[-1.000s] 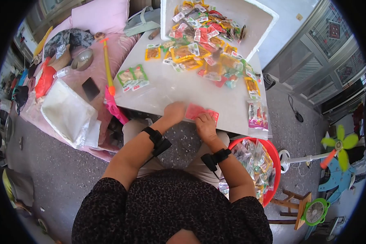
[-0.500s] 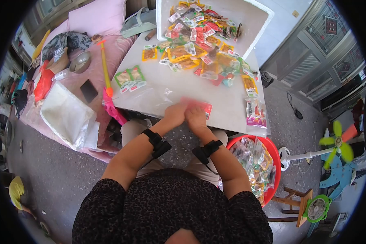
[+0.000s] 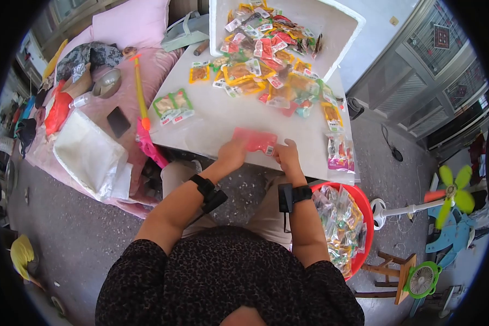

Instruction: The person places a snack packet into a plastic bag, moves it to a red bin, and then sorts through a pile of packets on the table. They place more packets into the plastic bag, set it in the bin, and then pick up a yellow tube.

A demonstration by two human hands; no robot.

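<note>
A red packet with a small white label is at the near edge of the pale table. My left hand has its fingers closed on the packet's left part. At its right end, my right hand pinches the corner by the label. Left of them lie green-edged packets. Beyond my hands, many yellow, red and green packets are heaped, spilling from a white foam box on its side.
A red tub full of packets stands at my right. Purple packets lie at the table's right edge. Left is a pink bed with a foam lid and a phone. A green fan stands on a stool.
My right hand has moved right, away from my left hand, to the packet's right end. The red packet has shifted slightly left and more of it shows.
</note>
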